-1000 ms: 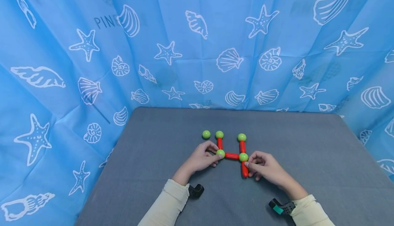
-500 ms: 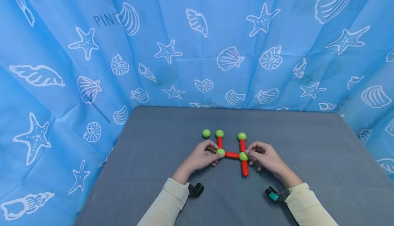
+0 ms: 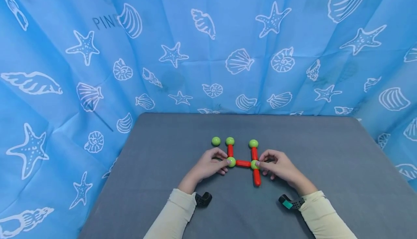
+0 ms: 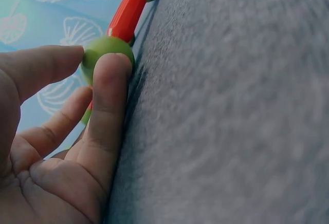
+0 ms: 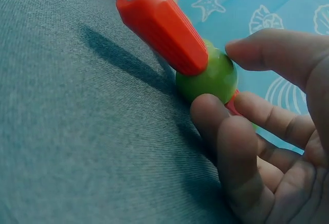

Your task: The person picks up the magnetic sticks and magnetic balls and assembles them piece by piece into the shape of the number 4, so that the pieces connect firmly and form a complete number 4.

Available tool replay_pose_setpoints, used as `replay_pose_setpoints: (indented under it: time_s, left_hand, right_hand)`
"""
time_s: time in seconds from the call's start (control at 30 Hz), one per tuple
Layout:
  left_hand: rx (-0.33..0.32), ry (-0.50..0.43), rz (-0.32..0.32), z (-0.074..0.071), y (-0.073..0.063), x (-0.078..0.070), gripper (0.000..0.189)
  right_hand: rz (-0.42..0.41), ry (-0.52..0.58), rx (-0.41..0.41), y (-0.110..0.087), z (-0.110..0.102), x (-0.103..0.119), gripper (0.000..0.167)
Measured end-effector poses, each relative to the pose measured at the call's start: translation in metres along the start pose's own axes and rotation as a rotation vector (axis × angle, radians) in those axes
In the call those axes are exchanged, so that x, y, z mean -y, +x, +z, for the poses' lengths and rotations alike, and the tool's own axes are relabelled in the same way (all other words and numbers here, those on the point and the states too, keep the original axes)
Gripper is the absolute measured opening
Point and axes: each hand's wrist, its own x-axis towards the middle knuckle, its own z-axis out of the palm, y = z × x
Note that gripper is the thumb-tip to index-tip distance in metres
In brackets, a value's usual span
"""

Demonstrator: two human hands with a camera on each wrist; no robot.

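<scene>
Red ridged sticks and green balls form a joined frame on the table. My left hand (image 3: 210, 165) pinches its left corner ball (image 4: 105, 54) between thumb and fingers. On the other side, the right hand (image 3: 277, 165) holds the right junction ball (image 5: 213, 80) at its fingertips. A red crossbar stick (image 3: 243, 163) links these two balls. From each, a stick runs away from me to an end ball, one at the left (image 3: 230, 141) and one at the right (image 3: 253, 143). The near red stick (image 5: 162, 26) points towards me from the junction ball, its free end showing a silvery disc.
A loose green ball (image 3: 216, 141) lies left of the frame's far left ball. The grey cloth-covered table (image 3: 163, 137) extends around the frame, and a blue curtain (image 3: 195, 72) with white shell prints hangs behind its far edge.
My right hand has moved from the near red stick up to the junction ball. The left hand stays on its corner ball. The head view has shifted slightly.
</scene>
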Motion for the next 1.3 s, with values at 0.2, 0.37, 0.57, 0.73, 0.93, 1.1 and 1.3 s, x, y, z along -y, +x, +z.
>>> replay_pose_setpoints:
  time_s: [0.2,0.37,0.57,0.73,0.93,1.1,1.3]
  left_hand:
    - [-0.002,-0.002,0.02,-0.009,0.001,0.0,0.023]
    - [-0.067,0.034,0.024,-0.025,0.0,-0.001,0.023]
    - [-0.227,0.127,0.072,-0.041,0.0,0.0,0.023]
    - [-0.4,0.24,0.098,-0.048,0.006,-0.002,0.034]
    - [-0.444,0.311,0.107,-0.049,0.018,-0.006,0.055]
    - [-0.393,0.35,0.091,-0.043,0.025,-0.01,0.061]
    - [-0.365,0.417,0.107,-0.036,0.034,-0.012,0.047]
  right_hand:
    - [0.003,-0.014,-0.009,0.002,0.001,-0.001,0.035]
    - [-0.003,-0.008,-0.007,0.005,0.005,0.0,0.033]
    - [-0.012,0.005,-0.008,0.005,0.006,0.0,0.031]
    - [-0.009,0.015,0.005,0.006,0.004,-0.001,0.031]
    - [-0.001,0.012,-0.003,0.005,0.003,-0.003,0.03]
    - [-0.017,0.025,0.003,0.002,0.003,-0.006,0.031]
    - [-0.017,0.04,0.002,0.0,0.001,-0.009,0.03]
